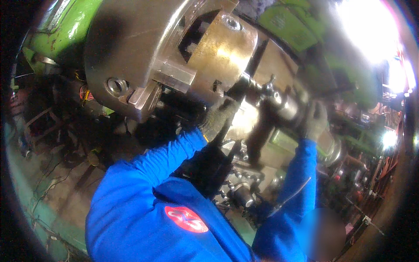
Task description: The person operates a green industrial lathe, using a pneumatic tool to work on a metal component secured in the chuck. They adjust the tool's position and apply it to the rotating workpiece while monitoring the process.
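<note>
A large brass-toned cylindrical metal workpiece (220, 54) sits in the jaws of a big grey lathe chuck (124, 39). My left hand (218, 117), in a grey work glove, is at the workpiece's lower front edge. Its fingers are bent together, and what they grip, if anything, is hidden. To the right, my gloved right hand (316, 118) is raised beside a shiny round metal shaft (286, 107) that lies in line with the workpiece. Motion blur smears its fingers, so its grip does not show clearly. A small lever (270, 83) stands up from the shaft assembly.
Below my hands is the tool post (242, 190), with several bolts. One chuck jaw (174, 75) sticks out near my left forearm. Green machine housing (65, 32) rises at the upper left. Bright lamp light (371, 35) glares at the upper right.
</note>
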The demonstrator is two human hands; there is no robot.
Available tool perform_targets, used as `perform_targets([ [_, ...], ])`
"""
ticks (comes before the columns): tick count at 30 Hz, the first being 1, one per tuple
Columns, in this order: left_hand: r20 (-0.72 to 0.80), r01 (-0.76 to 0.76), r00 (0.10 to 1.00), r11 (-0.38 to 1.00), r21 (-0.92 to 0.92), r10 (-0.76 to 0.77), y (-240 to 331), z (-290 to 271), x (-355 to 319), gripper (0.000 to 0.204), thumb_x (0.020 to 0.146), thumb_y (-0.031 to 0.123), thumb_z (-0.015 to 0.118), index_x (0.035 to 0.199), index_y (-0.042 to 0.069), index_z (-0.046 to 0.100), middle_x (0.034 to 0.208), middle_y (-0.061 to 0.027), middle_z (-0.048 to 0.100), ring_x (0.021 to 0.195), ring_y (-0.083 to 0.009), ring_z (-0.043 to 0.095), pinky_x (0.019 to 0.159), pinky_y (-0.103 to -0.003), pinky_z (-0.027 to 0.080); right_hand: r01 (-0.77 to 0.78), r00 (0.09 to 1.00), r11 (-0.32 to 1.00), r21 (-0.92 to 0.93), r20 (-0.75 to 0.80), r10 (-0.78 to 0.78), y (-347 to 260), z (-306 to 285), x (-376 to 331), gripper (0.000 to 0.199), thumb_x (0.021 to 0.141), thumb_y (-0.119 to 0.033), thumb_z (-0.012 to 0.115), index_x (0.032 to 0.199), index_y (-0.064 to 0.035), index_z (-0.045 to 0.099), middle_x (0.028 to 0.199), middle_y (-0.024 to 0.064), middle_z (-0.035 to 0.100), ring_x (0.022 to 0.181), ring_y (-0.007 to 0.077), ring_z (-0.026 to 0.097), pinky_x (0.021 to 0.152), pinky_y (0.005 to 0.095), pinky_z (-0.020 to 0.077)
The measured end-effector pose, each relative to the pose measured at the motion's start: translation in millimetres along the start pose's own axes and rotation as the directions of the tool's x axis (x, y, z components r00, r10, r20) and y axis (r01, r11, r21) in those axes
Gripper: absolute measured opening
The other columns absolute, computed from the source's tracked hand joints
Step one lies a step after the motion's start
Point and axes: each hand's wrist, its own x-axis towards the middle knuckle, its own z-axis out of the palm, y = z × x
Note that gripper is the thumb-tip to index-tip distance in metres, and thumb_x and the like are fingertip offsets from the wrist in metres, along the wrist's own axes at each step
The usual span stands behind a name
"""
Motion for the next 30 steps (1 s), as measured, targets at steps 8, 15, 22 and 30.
perform_targets([
  [8, 0.277, 0.067, 0.96, 0.994, -0.086, -0.04, 19, 3, -18, 0.025, 0.102, 0.029, 0.06, 0.103, 0.006, 0.07, 0.09, 0.0018, 0.068, 0.081, -0.0079, 0.058, 0.075, -0.026, 0.05, -0.079, 0.996, 0.992, 0.095, 0.038, 0.076, -5, -1, 0, 0.033, 0.096, -0.027, 0.066, 0.113, 0.0012, 0.07, 0.114, 0.0195, 0.069, 0.107, 0.0326, 0.064, 0.096, 0.0404, 0.048],
  [15, 0.51, -0.275, 0.845, 0.949, 0.153, 0.162, 15, -2, -18, 0.015, 0.094, 0.014, 0.071, 0.102, 0.002, 0.071, 0.098, -0.0044, 0.072, 0.091, -0.0128, 0.065, 0.084, -0.03, 0.052, -0.119, 0.99, 0.993, 0.008, 0.076, 0.118, 6, -1, 1, 0.041, 0.097, -0.031, 0.067, 0.122, 0.0016, 0.068, 0.127, 0.0188, 0.067, 0.119, 0.0286, 0.062, 0.104, 0.0388, 0.0458],
  [22, 0.674, -0.751, 0.648, 0.149, 0.643, 0.356, 28, 13, -11, 0.013, 0.081, 0.029, 0.066, 0.085, 0.018, 0.072, 0.088, -0.0031, 0.066, 0.086, -0.0226, 0.066, 0.071, -0.043, 0.052, -0.099, 0.994, 0.995, 0.004, 0.049, 0.098, 0, -3, 0, 0.037, 0.096, -0.03, 0.067, 0.118, -0.0002, 0.07, 0.123, 0.0187, 0.068, 0.114, 0.0321, 0.064, 0.101, 0.04, 0.047],
  [30, 0.695, -0.741, 0.609, -0.039, 0.671, 0.383, 29, 16, -16, 0.012, 0.085, 0.02, 0.067, 0.096, 0.014, 0.068, 0.093, -0.0079, 0.063, 0.09, -0.0267, 0.062, 0.08, -0.043, 0.049, -0.122, 0.992, 0.99, 0.066, 0.044, 0.12, 2, 0, 1, 0.039, 0.096, -0.033, 0.065, 0.116, 0.0004, 0.07, 0.119, 0.0212, 0.069, 0.113, 0.0363, 0.064, 0.101, 0.0421, 0.0466],
])
